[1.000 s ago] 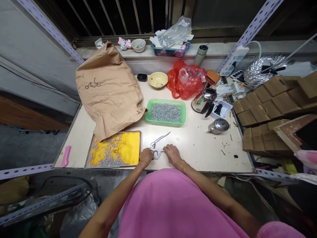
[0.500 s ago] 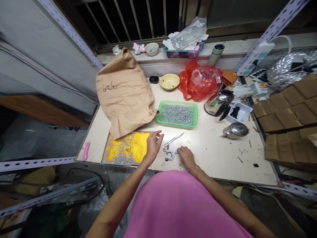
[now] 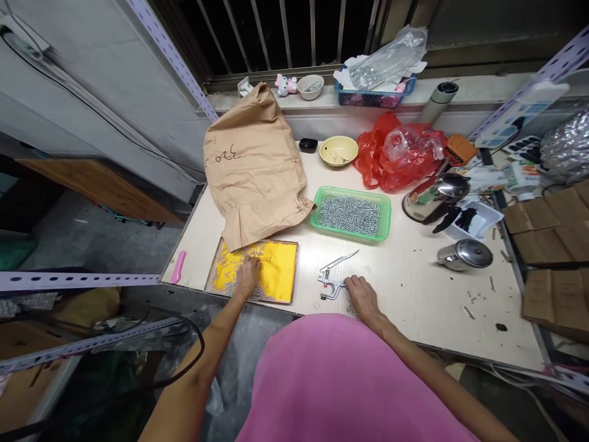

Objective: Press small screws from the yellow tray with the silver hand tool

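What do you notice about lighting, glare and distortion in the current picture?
Head view: the tabletop is brightly lit, while the window looks black; head view: highlights glint on the metal jug; head view: the perforated post leans diagonally, probably perspective and wide-angle distortion; head view: the hand tool has a clear outline, its tiny parts less so.

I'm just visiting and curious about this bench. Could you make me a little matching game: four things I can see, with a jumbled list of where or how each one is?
Things
1. Left hand
2. Right hand
3. Green basket
4. Brown bag

Places and states
A. Filled with small metal pieces
B. At one handle of the metal tool
C. Marked with black writing
D. Down at the middle of the yellow tray

Right pairs: 1-D, 2-B, 3-A, 4-C
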A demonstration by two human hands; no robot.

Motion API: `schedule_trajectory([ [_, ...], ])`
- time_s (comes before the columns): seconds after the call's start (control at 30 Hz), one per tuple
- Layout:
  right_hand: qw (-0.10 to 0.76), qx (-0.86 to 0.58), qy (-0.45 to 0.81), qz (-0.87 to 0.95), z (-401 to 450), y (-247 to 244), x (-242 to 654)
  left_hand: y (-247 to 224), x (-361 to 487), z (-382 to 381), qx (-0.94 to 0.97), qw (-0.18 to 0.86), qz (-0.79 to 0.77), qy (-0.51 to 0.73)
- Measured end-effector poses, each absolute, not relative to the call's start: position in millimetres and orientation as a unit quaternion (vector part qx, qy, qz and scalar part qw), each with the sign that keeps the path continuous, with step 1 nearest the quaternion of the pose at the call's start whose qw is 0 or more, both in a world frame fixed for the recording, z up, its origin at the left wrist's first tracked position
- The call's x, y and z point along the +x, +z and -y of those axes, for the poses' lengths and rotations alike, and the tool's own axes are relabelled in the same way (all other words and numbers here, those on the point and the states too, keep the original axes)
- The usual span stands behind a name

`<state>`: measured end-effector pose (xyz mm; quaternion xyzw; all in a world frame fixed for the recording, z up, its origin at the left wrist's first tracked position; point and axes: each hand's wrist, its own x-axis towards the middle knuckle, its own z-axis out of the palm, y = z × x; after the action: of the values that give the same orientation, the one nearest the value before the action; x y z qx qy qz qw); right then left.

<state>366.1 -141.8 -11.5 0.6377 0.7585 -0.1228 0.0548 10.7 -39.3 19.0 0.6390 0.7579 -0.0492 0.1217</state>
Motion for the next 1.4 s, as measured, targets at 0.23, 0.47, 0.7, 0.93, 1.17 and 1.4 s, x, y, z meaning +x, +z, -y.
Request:
schedule_trajectory([
  [0.23, 0.080, 0.644, -0.133, -0.749, 139.5, -7.4, 362.7, 28.7, 13.4, 28.5, 0.660, 0.125, -0.733, -0.110],
  [0.47, 0.082, 0.646, -0.155, -0.743, 113.7, 0.2, 362.4, 39.1, 98.9, 43.0, 0.521, 0.413, -0.743, 0.082],
  [0.7, 0.086, 0.635, -0.182, -0.746, 92.7, 4.4, 366.1, 18.7, 181.7, 62.0, 0.458, 0.534, -0.702, 0.114],
  [0.93, 0.065, 0.647, -0.185, -0.737, 96.2, 3.5, 367.1, 7.3, 190.0, 63.7, 0.454, 0.517, -0.722, 0.072],
  [1.17, 0.058, 0.653, -0.180, -0.733, 95.2, -4.3, 366.3, 4.8, 193.6, 61.7, 0.460, 0.500, -0.732, 0.057],
  [1.4, 0.047, 0.659, -0.171, -0.731, 96.1, -3.7, 363.5, 5.8, 194.3, 55.5, 0.472, 0.501, -0.725, 0.026],
])
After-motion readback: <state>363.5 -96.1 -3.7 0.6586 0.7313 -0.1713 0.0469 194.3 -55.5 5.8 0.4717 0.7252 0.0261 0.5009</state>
